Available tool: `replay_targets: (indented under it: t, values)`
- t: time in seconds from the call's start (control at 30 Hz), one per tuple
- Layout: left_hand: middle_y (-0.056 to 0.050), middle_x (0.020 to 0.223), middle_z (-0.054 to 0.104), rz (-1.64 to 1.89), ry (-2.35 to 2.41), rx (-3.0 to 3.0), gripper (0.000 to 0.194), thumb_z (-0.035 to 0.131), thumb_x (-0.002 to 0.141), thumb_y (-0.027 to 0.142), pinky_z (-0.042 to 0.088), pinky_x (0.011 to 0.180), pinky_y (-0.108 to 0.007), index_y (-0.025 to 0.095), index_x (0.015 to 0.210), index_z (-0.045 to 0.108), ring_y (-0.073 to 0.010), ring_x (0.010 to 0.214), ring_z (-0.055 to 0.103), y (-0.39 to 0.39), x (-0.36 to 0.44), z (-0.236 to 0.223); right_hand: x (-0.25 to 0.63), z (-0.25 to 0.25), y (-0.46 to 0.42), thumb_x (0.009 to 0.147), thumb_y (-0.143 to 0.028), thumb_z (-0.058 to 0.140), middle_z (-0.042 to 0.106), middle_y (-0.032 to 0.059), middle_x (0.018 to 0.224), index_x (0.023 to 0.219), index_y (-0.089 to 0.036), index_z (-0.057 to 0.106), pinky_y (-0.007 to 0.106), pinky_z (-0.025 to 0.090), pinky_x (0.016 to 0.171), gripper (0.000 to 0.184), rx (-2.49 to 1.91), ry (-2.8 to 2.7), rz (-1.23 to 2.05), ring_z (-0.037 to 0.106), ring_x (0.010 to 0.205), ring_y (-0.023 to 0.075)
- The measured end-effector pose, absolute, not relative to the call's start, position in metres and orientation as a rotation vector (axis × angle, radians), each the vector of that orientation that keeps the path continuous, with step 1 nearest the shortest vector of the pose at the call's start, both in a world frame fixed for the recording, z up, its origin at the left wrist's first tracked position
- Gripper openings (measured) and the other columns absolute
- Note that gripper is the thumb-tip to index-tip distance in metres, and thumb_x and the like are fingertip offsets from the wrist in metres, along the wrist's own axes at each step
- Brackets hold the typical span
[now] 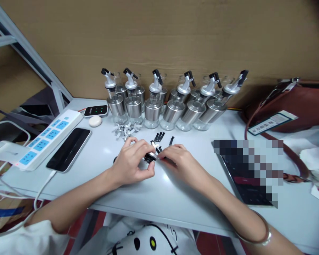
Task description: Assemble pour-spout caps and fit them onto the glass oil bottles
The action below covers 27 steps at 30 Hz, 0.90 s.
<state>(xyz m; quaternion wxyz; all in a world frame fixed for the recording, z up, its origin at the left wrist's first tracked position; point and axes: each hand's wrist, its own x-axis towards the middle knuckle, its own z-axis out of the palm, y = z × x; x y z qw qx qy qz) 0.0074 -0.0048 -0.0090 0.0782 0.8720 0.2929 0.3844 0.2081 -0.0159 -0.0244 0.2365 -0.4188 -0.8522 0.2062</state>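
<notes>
In my left hand (134, 161) is a silver-and-black bottle pourer (150, 157), gripped between thumb and fingers with its black stopper toward me. My right hand (179, 159) is beside it, fingertips bunched close to the pourer's right side; whatever they pinch is hidden. Just beyond both hands lie several small black levers (161, 136), with one lever (171, 141) lying apart to the right. Silver-grey spout pieces (126, 130) form a small heap behind my left hand. A dark round part peeks out at the left of that hand, mostly covered.
Steel-sleeved glass bottles (152, 111) stand in rows at the back, the front ones with pourers fitted. At left are a power strip (53, 136), a phone (69, 148), a small device (95, 111) and a white case (95, 121). A tablet (244, 177) and brown bag (303, 102) lie right.
</notes>
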Motion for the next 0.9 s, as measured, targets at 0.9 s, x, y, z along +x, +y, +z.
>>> replay_targets:
  t: [0.9]
  values:
    - [-0.001,0.078,0.063,1.019,0.886,2.611,0.014,0.048,0.078,0.02,0.038,0.08,-0.036,0.018,0.092,0.05,-0.0143,0.068,0.058,-0.005,0.0078,-0.0098,0.2076,-0.0261,-0.0173,0.087,-0.015,0.054,0.066,0.0073,0.105,0.106,-0.018,0.058,0.056,0.025,0.107,0.02,-1.211,-2.393,0.358,0.06,0.102,0.0218]
